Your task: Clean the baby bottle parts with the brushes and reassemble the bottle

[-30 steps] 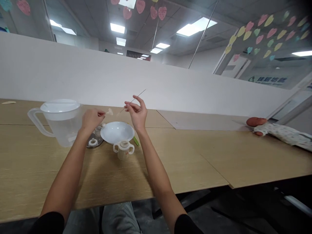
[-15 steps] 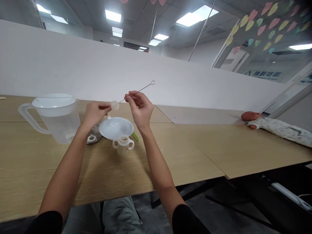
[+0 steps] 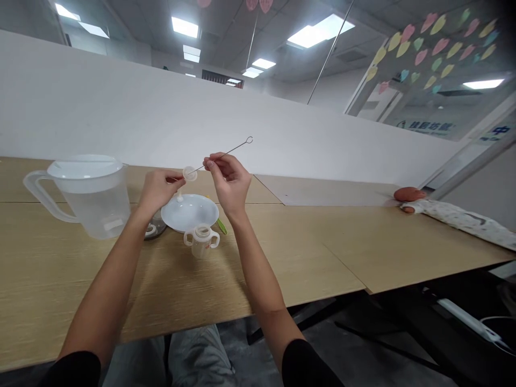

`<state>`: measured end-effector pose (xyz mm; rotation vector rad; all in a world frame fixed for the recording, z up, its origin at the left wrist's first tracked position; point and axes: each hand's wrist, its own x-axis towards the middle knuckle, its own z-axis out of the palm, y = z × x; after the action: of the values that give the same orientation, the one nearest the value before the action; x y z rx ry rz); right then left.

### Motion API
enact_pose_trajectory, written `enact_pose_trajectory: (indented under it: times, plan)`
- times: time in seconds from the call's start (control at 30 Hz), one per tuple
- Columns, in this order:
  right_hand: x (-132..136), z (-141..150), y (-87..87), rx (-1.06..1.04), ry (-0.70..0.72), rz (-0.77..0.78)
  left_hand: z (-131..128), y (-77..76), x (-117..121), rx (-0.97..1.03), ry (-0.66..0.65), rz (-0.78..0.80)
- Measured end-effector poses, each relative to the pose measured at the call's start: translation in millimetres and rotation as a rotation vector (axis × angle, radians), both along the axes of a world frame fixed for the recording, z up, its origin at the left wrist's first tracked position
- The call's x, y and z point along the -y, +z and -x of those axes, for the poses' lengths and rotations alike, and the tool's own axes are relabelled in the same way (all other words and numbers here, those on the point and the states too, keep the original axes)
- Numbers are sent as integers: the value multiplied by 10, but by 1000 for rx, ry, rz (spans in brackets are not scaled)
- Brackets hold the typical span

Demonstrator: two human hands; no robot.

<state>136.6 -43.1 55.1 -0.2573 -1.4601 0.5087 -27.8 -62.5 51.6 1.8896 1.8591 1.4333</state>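
My left hand (image 3: pixel 163 185) pinches a translucent round bottle nipple (image 3: pixel 190 173) by its edge, above the bowl. A thin white piece with a knobbed end (image 3: pixel 179 198) hangs just below it. My right hand (image 3: pixel 229 180) is closed on the wire shaft of a thin straw brush (image 3: pixel 237 147). The brush's loop end points up to the right, and its other end meets the nipple; its bristles cannot be seen. Under my hands are a white bowl (image 3: pixel 189 213) and, in front of it, an uncapped two-handled baby bottle (image 3: pixel 201 243).
A lidded clear pitcher (image 3: pixel 97 201) stands at the left. Partly behind my left forearm is a dark round dish (image 3: pixel 156 230) with bottle parts. A green handle (image 3: pixel 222 227) lies beside the bowl. At the far right lies a doll (image 3: pixel 409 194) in patterned cloth. A white wall (image 3: pixel 282 134) rises behind the table.
The view has shifted slightly to the right. Both hands keep their grips, and my left forearm covers more of the dark dish. The brush has moved only slightly.
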Motion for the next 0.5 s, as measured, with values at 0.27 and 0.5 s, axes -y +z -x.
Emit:
enact_pose_trajectory:
  times: [0.27, 0.5]
  plan:
    - [-25, 9, -9, 4, 4, 32, 34, -78, -99, -48, -16, -18]
    - [-20, 4, -3, 5, -7, 32, 13, -76, -107, 5, -27, -5]
